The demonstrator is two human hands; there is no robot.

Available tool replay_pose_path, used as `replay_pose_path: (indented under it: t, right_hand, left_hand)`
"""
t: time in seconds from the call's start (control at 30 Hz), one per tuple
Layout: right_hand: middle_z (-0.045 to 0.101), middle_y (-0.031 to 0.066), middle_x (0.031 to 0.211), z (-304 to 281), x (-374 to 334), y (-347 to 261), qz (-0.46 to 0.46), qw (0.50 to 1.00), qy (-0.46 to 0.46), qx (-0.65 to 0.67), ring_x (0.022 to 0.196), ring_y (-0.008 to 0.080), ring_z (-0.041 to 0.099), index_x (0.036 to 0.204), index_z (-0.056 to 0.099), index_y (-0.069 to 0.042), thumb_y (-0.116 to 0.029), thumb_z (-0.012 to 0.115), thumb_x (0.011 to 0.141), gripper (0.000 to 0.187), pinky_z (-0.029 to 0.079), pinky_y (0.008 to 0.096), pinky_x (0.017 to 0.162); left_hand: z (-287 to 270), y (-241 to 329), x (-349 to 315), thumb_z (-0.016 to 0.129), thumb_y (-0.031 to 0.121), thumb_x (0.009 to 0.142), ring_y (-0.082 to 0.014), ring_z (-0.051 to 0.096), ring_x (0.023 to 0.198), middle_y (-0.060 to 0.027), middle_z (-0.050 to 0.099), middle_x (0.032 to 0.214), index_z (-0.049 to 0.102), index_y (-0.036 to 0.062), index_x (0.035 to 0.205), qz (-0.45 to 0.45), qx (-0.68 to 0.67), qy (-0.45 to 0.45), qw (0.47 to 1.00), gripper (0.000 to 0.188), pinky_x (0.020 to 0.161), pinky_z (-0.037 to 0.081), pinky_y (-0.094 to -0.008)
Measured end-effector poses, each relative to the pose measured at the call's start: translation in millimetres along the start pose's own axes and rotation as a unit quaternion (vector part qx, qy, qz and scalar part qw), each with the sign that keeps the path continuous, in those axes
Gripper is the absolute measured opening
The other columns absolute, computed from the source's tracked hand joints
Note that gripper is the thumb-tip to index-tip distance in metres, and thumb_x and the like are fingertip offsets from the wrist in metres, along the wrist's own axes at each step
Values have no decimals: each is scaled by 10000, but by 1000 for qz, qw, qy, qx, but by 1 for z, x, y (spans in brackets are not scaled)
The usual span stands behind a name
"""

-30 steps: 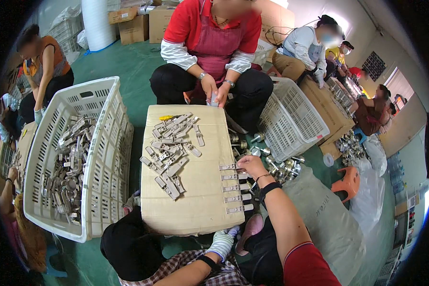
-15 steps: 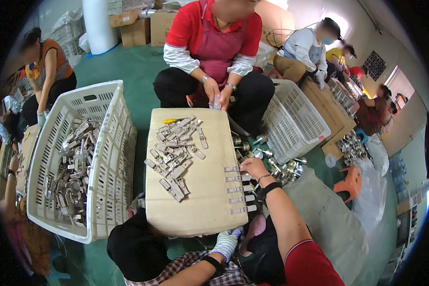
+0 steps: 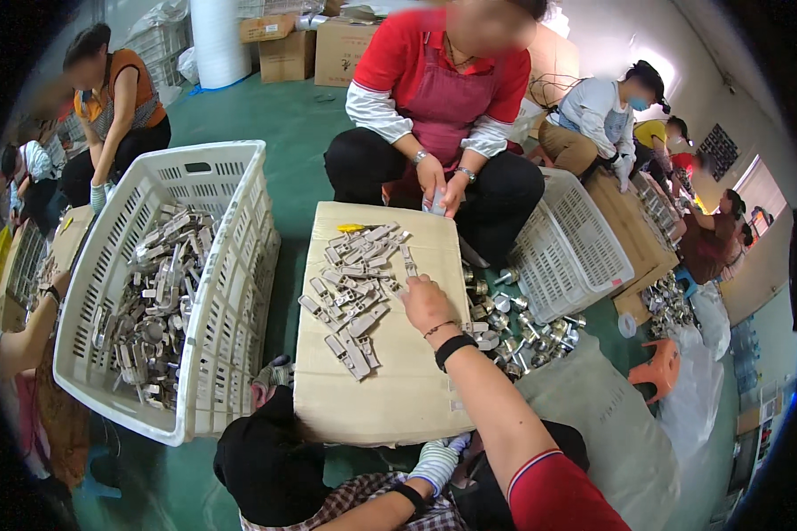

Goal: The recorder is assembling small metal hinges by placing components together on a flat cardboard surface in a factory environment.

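My bare right hand (image 3: pixel 427 305) reaches over the tan cardboard work surface (image 3: pixel 416 403), a dark band on its wrist. Its fingers are bent down and closed at the right side of a pile of grey metal clips (image 3: pixel 354 305), on one clip; the fingertips are partly hidden. Down at the surface's near edge lies my left hand (image 3: pixel 436 465) in a striped knit glove, its fingers stretched out and apparently holding nothing. My right forearm covers most of the row of clips along the right edge. A small yellow object (image 3: pixel 351 227) sits at the pile's far end.
A white plastic crate (image 3: pixel 226 292) full of metal clips stands at left. Opposite sits a person in a red apron (image 3: pixel 443 106). Right of the surface are loose metal fittings (image 3: pixel 540 341), another white crate (image 3: pixel 576 248) and an orange stool (image 3: pixel 655 367). Other people work around.
My right hand has left the row of clips at the right edge and moved left to the pile. The whole view has shifted slightly. My left hand stays by the near edge.
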State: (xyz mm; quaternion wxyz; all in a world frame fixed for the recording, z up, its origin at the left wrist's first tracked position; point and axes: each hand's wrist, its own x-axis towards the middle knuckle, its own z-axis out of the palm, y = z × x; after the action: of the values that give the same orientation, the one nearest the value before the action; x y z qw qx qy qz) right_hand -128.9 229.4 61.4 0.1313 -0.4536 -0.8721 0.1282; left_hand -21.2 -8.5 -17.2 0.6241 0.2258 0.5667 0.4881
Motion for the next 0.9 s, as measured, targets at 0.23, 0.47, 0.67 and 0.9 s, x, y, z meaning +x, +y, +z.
replay_pose_path:
  t: [0.23, 0.47, 0.67, 0.9]
  right_hand:
    - [608, 211, 910, 0, 4, 24, 18, 998, -3, 52, 865, 368, 592, 876, 638, -33, -110, 571, 777, 142, 488, 439, 747]
    - [641, 152, 751, -39, 10, 114, 66, 946, 42, 313, 635, 232, 622, 916, 640, 7, -53, 617, 763, 166, 503, 334, 607]
    - [662, 65, 777, -41, -14, 179, 162, 903, 0, 397, 645, 135, 601, 889, 665, 20, -87, 664, 774, 157, 483, 273, 606]
    - [657, 75, 763, -29, -20, 165, 186, 877, -39, 441, 655, 139, 608, 846, 664, 37, -31, 629, 793, 93, 492, 266, 619]
  left_hand:
    - [5, -14, 5, 566, 207, 897, -251, 570, 1001, -137, 616, 1142, 559, 19, 1190, 19, -28, -22, 999, 348, 875, 427, -335]
    - [3, 3, -1, 580, 217, 896, -203, 585, 906, -107, 651, 1055, 592, 19, 1139, 8, -4, 8, 1000, 314, 810, 449, -311]
    - [7, -10, 5, 605, 206, 886, -189, 585, 906, -93, 656, 1045, 606, 27, 1121, 21, -5, 10, 1000, 295, 823, 449, -312]
    - [4, -18, 7, 607, 204, 886, -180, 584, 902, -85, 658, 1033, 611, 33, 1117, 27, 14, 24, 999, 287, 825, 449, -307]
